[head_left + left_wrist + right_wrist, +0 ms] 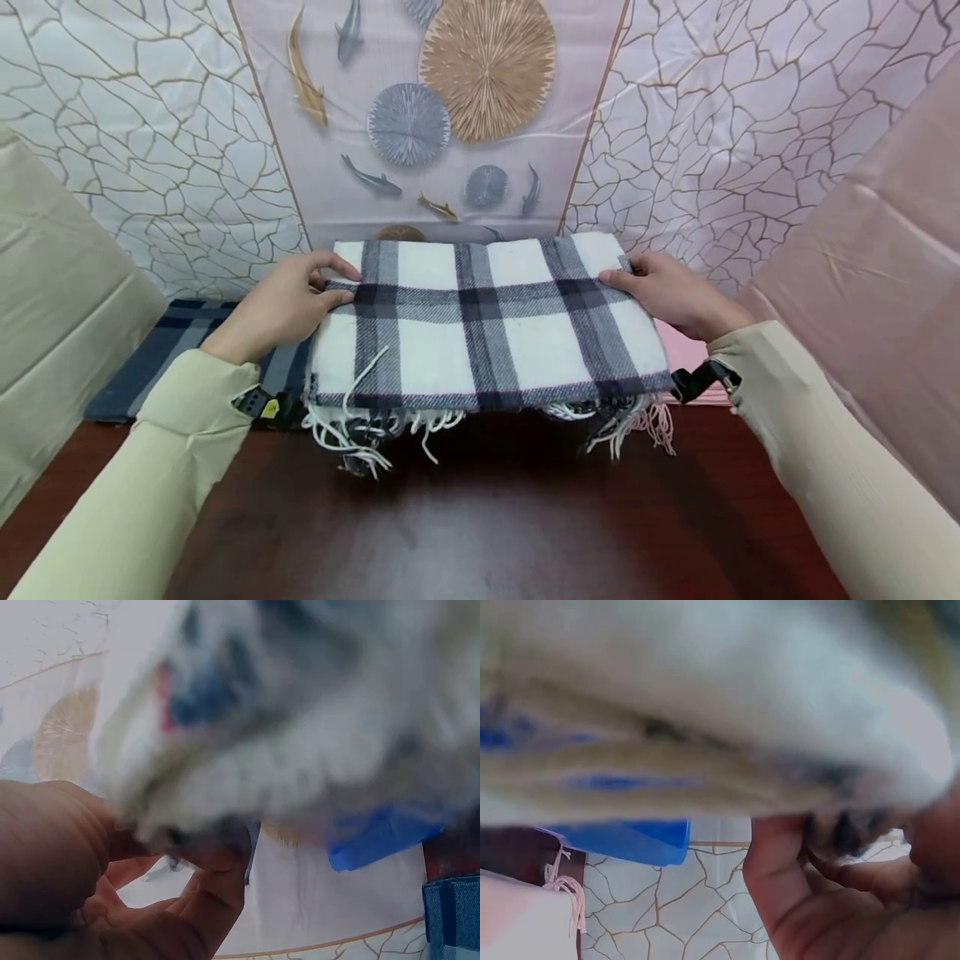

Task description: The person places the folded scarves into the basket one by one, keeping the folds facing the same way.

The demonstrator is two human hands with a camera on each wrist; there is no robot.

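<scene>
A folded plaid scarf [435,333] in white, grey and black, with fringe [367,433] along its near edge, is held up over the table in the head view. My left hand [292,292] pinches its left side between thumb and fingers. On the opposite side, my right hand [675,287] grips the scarf with the thumb on top. Close and blurred, the scarf [300,727] fills much of the left wrist view, with curled fingers [217,900] below it. In the right wrist view the fingers [780,877] bend under the scarf's edge.
A dark blue checked cloth [180,333] lies at the back left of the dark wooden table [480,517]. A pink fringed cloth [686,354] lies at the back right, partly behind the scarf. Both wrist views show a blue plastic-looking object [382,836], hidden in the head view.
</scene>
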